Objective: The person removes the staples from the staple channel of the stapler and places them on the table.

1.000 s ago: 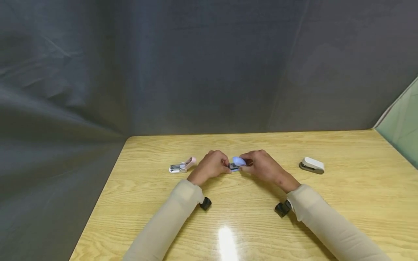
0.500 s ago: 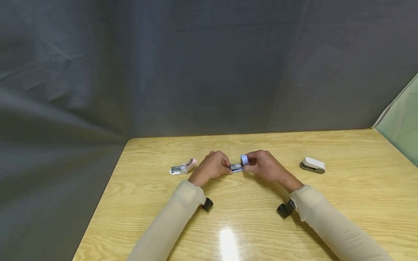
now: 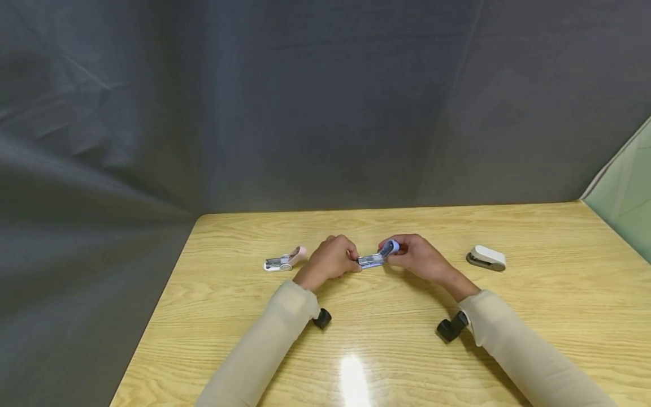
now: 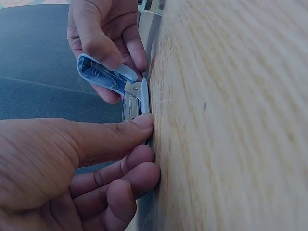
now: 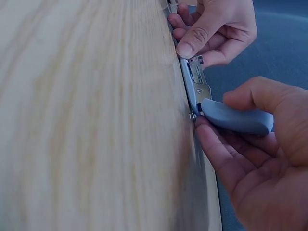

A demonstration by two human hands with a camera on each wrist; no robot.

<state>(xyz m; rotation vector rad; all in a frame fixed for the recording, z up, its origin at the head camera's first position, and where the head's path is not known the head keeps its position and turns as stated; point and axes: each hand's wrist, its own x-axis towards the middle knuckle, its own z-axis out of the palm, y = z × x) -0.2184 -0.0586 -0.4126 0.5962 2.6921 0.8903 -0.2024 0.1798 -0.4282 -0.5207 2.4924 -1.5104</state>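
While the left hand (image 3: 330,257) pinches one end of a light-blue plastic stapler with a metal staple channel (image 3: 370,260), the right hand (image 3: 419,259) grips its raised cover between thumb and fingers. The stapler sits unfolded near the far edge of a pale wood-grain table (image 3: 391,350). An unfolded pink-and-white stapler (image 3: 278,263) lies toward the far left corner, a white-and-grey stapler (image 3: 486,257) toward the far right.

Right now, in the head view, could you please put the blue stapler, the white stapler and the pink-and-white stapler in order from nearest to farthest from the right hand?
1. Blue stapler: held by the right hand.
2. White stapler: apart, to its right.
3. Pink-and-white stapler: on the left, past the left hand.
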